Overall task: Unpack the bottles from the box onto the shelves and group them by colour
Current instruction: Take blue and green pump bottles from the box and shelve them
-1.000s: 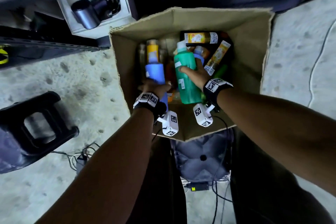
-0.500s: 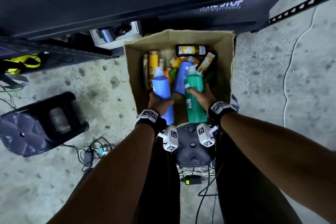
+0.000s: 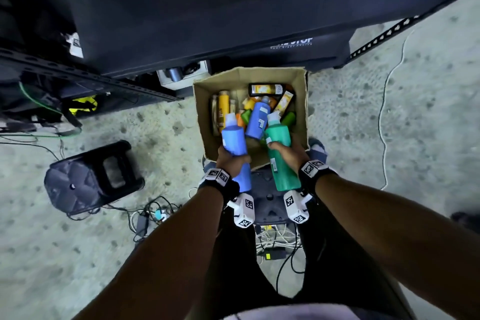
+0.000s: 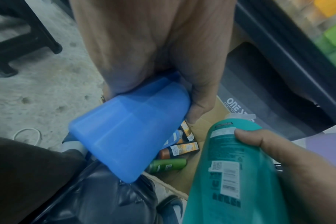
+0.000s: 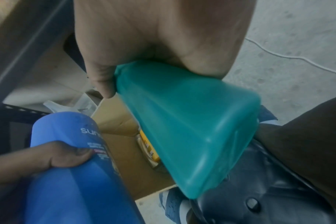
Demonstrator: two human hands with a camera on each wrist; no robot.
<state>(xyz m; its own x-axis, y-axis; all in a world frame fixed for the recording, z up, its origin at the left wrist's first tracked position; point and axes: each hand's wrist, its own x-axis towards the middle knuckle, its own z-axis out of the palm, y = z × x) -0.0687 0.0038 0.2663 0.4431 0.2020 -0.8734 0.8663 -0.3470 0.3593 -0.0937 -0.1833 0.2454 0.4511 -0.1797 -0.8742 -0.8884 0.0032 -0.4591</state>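
Nearest us, our left hand [image 3: 232, 161] grips a blue bottle [image 3: 235, 147] and our right hand [image 3: 285, 154] a teal bottle [image 3: 280, 153], both lifted side by side above the near edge of the cardboard box [image 3: 301, 101], where more bottles [image 3: 255, 104] lie beyond our hands.

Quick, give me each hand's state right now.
Left hand: gripping the blue bottle.
Right hand: gripping the teal bottle.
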